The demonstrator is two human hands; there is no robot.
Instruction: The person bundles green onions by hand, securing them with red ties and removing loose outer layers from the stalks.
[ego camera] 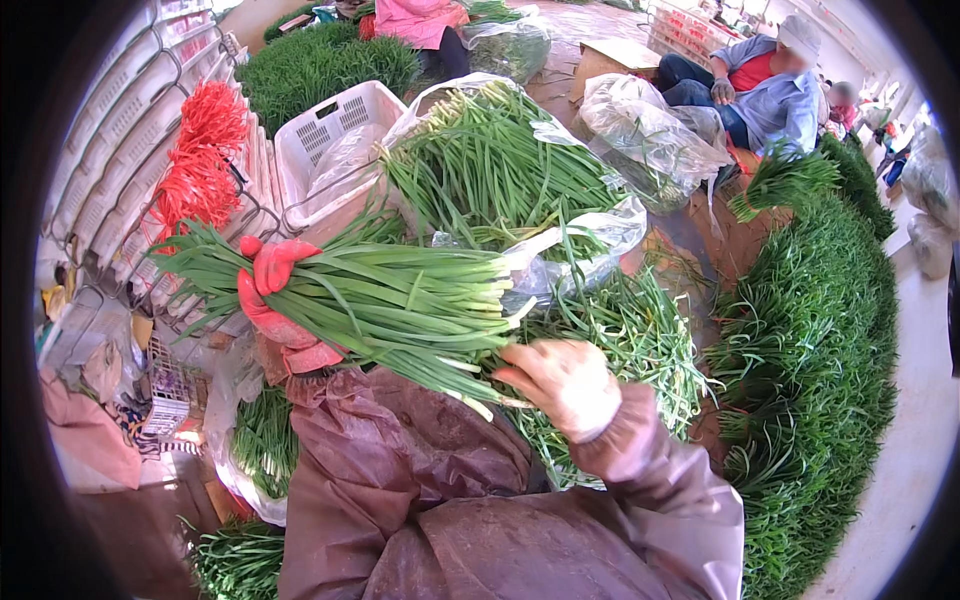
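Observation:
My left hand (274,289), in a red rubber glove, grips a large bunch of garlic chives (405,292) around its leafy part. The bunch lies sideways above my lap, with its pale stem ends to the right and green tips to the left. At the lower stem ends is my bare right hand (566,386), its fingers bent against the stalks. Whether it pinches any of them is hidden. Just beyond the bunch, a clear plastic bag (611,225) lies open around a thick pile of chives (495,157). Loose chives (630,337) are scattered beneath and beyond my right hand.
Bundled chives (810,337) form a long bank on the right. A white plastic crate (341,135) stands beyond my left hand, near red ties (202,161) hanging by stacked crates (112,150). A seated person (772,94) is at upper right, another (420,30) at top.

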